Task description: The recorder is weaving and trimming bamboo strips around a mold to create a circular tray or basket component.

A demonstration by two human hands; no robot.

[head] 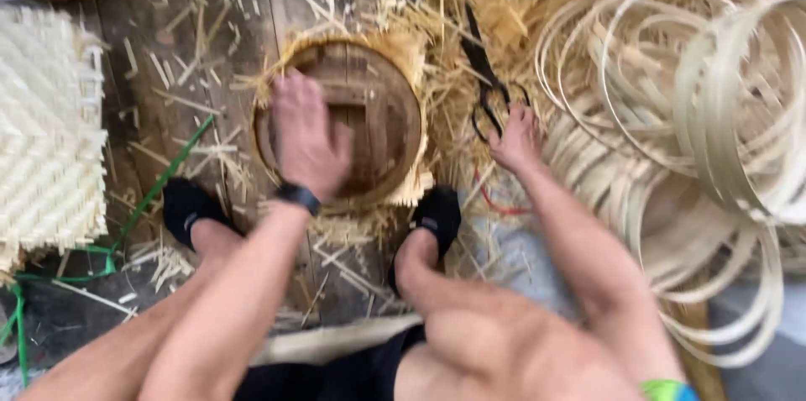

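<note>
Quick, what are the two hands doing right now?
Left hand: open, pressing on the round bamboo frame.
Right hand: at the black scissors; grip cannot be told.

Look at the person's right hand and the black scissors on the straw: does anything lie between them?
Nothing visible does. The right hand already reaches the black scissors, its fingers at the handle loops, on loose straw.

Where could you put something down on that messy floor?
The barest patch is the dark planks between the woven mat and the round frame, though strewn with slivers. Right of the frame it is crowded: straw, scissors, then coiled bamboo hoops.
</note>
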